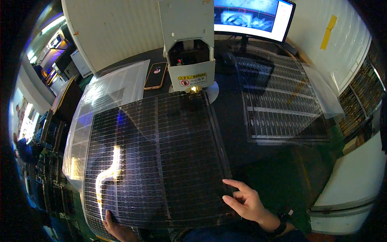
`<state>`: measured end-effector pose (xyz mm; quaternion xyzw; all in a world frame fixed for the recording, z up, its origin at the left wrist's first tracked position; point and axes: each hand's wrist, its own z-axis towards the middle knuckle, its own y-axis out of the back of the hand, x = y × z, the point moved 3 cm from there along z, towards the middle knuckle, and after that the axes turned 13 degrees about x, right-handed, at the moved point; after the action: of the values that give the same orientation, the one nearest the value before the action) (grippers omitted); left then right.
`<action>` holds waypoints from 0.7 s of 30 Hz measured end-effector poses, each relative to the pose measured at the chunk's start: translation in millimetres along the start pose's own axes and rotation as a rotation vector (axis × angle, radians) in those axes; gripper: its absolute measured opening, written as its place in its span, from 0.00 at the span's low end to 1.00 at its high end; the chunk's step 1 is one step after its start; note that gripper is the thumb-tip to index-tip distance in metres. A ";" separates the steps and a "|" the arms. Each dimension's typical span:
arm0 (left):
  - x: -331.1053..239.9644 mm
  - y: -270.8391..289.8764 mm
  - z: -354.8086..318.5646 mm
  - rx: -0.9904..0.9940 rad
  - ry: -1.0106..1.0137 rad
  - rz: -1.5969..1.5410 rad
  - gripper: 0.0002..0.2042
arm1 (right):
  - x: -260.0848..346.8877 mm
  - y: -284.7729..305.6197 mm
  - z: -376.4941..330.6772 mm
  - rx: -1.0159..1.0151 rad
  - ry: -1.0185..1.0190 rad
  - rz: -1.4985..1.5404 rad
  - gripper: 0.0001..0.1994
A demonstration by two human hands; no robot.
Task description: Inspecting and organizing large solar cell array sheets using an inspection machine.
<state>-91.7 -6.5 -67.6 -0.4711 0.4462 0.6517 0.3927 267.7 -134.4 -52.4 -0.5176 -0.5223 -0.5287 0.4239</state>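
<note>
A large dark glossy sheet (161, 161) with a fine printed grid spreads before me, its far edge under the head of a grey machine (191, 72). At its near left corner my left hand (119, 231) grips the edge, thumb on top and the other fingers hidden beneath. My right hand (249, 203) is by the sheet's near right edge, thumb and index finger stretched apart and the other fingers curled. Whether its fingertips touch the edge I cannot tell. A small bright light (195, 89) glows at the machine's lower end, over the sheet.
Clear patterned film (117, 76) lies under the sheet's left side. A phone (156, 76) rests beside the machine. More gridded sheets (282, 97) lie to the right, below a lit monitor (254, 18). A black mouse (227, 59) sits near the monitor. White panels stand behind.
</note>
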 end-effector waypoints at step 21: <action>35.2 11.0 6.7 0.002 0.063 -0.181 0.13 | 1.4 2.8 -0.8 0.007 -0.041 -0.001 0.23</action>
<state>-112.4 -0.2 -98.2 -0.5291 0.4147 0.5980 0.4364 270.3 -135.4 -50.6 -0.5266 -0.5330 -0.5164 0.4147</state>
